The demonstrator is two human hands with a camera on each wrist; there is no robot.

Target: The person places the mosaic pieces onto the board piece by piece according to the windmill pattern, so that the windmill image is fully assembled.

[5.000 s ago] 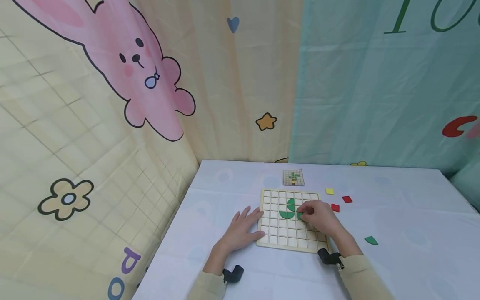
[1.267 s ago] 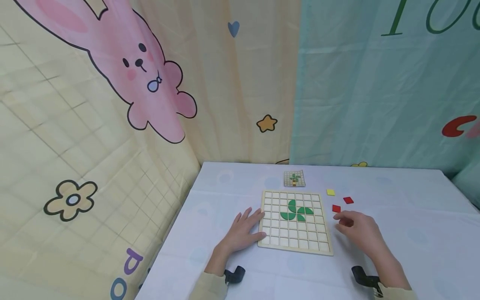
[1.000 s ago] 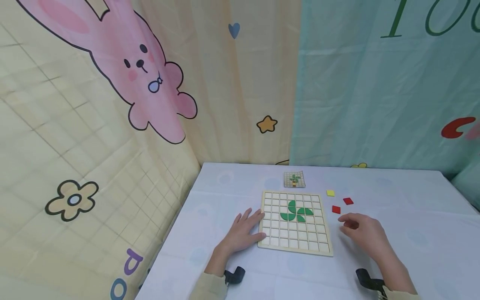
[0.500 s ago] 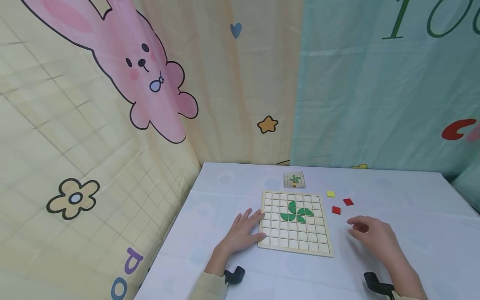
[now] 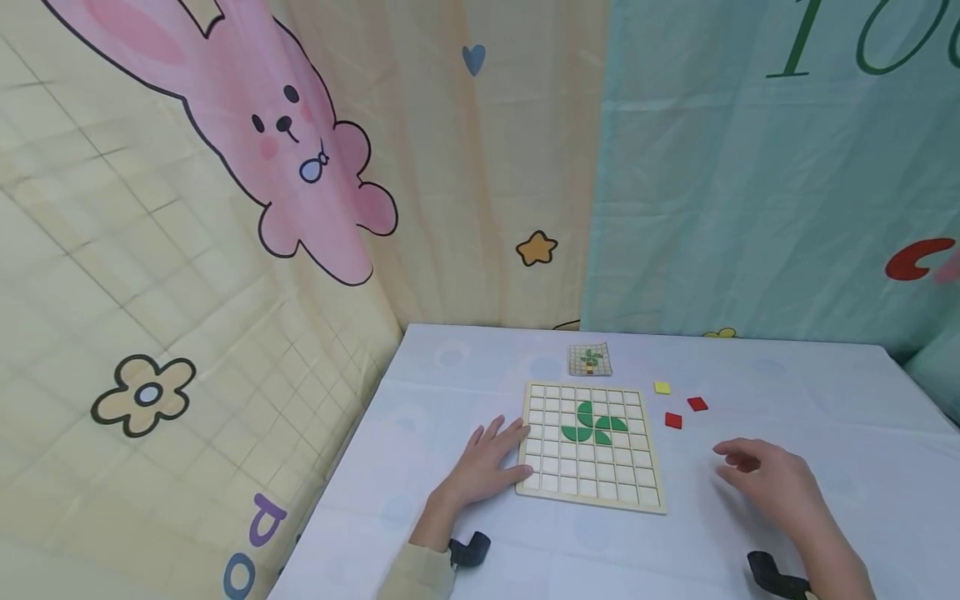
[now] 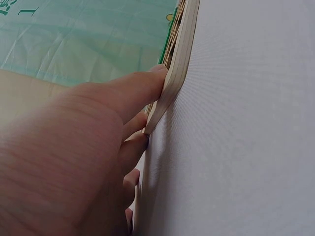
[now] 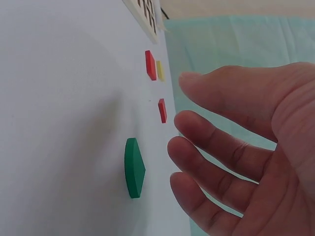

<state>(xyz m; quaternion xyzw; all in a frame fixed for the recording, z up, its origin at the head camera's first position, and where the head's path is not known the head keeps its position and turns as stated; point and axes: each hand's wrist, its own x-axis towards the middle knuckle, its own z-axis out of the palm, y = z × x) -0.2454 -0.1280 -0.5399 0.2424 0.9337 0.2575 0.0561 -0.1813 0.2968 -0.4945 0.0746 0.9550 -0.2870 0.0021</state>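
Note:
My left hand (image 5: 483, 467) rests against the left side of a wooden grid board (image 5: 555, 483), fingers spread. In the left wrist view, its thumb (image 6: 142, 88) touches the board's edge (image 6: 183, 54). Several green rounded pieces (image 5: 576, 433) lie in the board's middle cells. Right of the board, my right hand (image 5: 776, 483) hovers over the table with loosely bent fingers, holding nothing. The right wrist view has a loose green quarter-round piece (image 7: 134, 169) on the table near those fingertips. In the head view the right hand hides that piece.
Two red squares (image 5: 673, 421) (image 5: 697, 404) and a yellow square (image 5: 662, 388) lie right of the board on the white table (image 5: 825, 392). Behind the board lies a small pattern card (image 5: 590, 360). Printed curtains (image 5: 465, 167) rise behind the table.
Five seconds ago my right hand was on the board at a green piece. Now more green shows there, and that hand has moved right, toward the loose green piece. My left hand stays put.

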